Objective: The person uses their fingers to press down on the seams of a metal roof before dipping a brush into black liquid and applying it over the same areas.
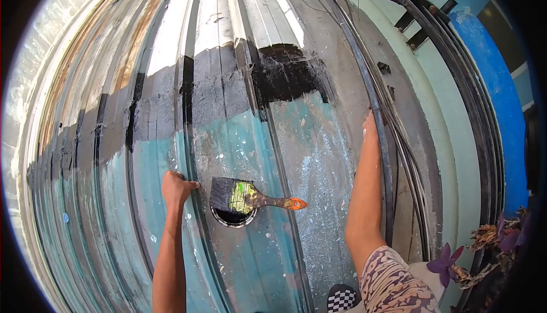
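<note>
My left hand is closed over a raised rib of the corrugated metal roof, its thumb stretched across to the right. To its right a wide paintbrush lies across the rim of a round can. Black coating covers the bristles, and the orange-tipped handle points right. Dark liquid shows inside the can. Farther out on the right, my right hand is at a long dark metal bar, partly behind it with the fingers mostly hidden.
A black and grey coated band crosses the roof, with fresh-looking black at its right end. More metal bars run along the pale green wall. A purple-leaved plant and a checkered shoe are at the lower right.
</note>
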Demonstrator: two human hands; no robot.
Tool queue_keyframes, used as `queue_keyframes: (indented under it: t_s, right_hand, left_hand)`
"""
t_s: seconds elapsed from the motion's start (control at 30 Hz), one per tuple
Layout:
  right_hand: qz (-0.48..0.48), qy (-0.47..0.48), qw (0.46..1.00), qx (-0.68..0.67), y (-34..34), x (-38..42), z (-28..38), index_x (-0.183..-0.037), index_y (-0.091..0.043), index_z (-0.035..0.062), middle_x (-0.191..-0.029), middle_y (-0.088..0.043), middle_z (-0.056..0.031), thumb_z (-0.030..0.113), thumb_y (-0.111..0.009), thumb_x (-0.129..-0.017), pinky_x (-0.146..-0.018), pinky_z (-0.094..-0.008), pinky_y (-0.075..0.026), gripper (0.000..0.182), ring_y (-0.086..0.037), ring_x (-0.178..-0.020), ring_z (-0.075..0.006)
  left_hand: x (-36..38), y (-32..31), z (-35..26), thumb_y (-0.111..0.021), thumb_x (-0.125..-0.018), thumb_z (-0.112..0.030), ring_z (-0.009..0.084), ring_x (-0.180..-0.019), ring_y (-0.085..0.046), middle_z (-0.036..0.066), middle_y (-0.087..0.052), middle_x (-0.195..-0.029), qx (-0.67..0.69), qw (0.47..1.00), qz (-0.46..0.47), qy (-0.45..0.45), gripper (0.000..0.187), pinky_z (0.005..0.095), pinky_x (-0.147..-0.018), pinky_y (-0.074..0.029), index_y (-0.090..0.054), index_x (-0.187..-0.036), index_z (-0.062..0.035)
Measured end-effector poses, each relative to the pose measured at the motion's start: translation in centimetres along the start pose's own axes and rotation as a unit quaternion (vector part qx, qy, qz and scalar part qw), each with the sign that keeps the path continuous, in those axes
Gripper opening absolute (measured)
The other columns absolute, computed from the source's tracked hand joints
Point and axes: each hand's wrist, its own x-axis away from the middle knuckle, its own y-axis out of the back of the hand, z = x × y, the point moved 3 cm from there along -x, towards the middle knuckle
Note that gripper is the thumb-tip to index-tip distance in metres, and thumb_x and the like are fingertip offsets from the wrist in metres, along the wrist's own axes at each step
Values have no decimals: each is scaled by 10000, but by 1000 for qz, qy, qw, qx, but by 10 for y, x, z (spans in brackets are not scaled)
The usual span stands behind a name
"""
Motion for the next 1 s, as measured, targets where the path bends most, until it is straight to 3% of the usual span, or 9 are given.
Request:
queue_keyframes:
  t_s: [0.07,0.17,0.33,0.47,0.5,0.53,0.6,0.63,1.0]
  right_hand:
    - [96,-82,991,41,1,1,0,-743,-602,104,-649,-532,-49,256,-619,-854,-397,-278,-283,189,-395,-460,-113]
    - [112,-142,980,-85,-7,-2,-8,-784,-614,106,-658,-533,-29,248,-635,-859,-373,-266,-243,161,-362,-452,-109]
    - [109,-188,975,-48,-20,20,0,-881,-616,101,-708,-546,-12,241,-635,-857,-394,-242,-249,143,-365,-457,-90]
    - [120,-101,988,-5,-19,29,-1,-994,-567,-9,-709,-596,-91,128,-673,-770,-391,-265,-363,283,-448,-429,-118]
    - [91,-31,994,50,-24,12,-28,-1108,-539,-42,-865,-636,-168,178,-697,-762,-632,-372,-512,440,-614,-654,-241]
    - [89,-31,994,50,-23,14,-28,-1108,-539,-42,-865,-636,-168,178,-697,-762,-632,-372,-512,440,-614,-654,-241]
    - [-42,209,894,395,-20,26,-13,-1028,-671,77,-1049,-669,-116,179,-669,-745,-765,-379,-503,301,-637,-938,-272]
    - [3,159,921,355,-17,48,16,-1087,-668,90,-1129,-655,-167,157,-670,-753,-917,-425,-463,341,-614,-1061,-359]
    - [46,262,912,311,-25,89,55,-1014,-682,52,-964,-695,-178,113,-667,-779,-812,-416,-493,243,-663,-895,-357]
  left_hand:
    - [0,-2,1,-895,-511,-169,255,-455,-552,154,-533,-506,25,993,-89,-74,429,390,-510,-447,-531,-529,56]
    - [1,-1,0,-927,-443,-212,363,-703,-640,191,-635,-742,33,999,-43,-3,493,425,-662,-501,-596,-701,48]
    - [1,-1,0,-913,-483,-172,288,-566,-588,161,-572,-609,24,998,-55,-31,453,404,-567,-469,-525,-592,36]
    - [1,0,-2,-893,-526,-132,216,-435,-537,126,-502,-469,28,994,-85,-60,456,383,-474,-434,-465,-491,22]
    - [2,1,-1,-893,-526,-132,216,-435,-537,126,-502,-469,28,994,-84,-61,456,383,-474,-434,-465,-491,22]
    - [2,1,-1,-892,-525,-130,216,-431,-532,126,-502,-468,34,995,-77,-57,455,384,-471,-431,-465,-490,22]
    - [1,1,-4,-891,-524,-128,215,-427,-527,125,-503,-468,43,995,-68,-56,454,385,-468,-428,-465,-488,21]
    - [1,2,-4,-905,-490,-156,277,-502,-567,154,-554,-545,42,997,-55,-34,444,402,-523,-452,-509,-544,37]
    - [6,9,-11,-897,-465,-165,316,-471,-502,194,-510,-519,28,998,-42,-43,443,427,-517,-425,-513,-511,51]
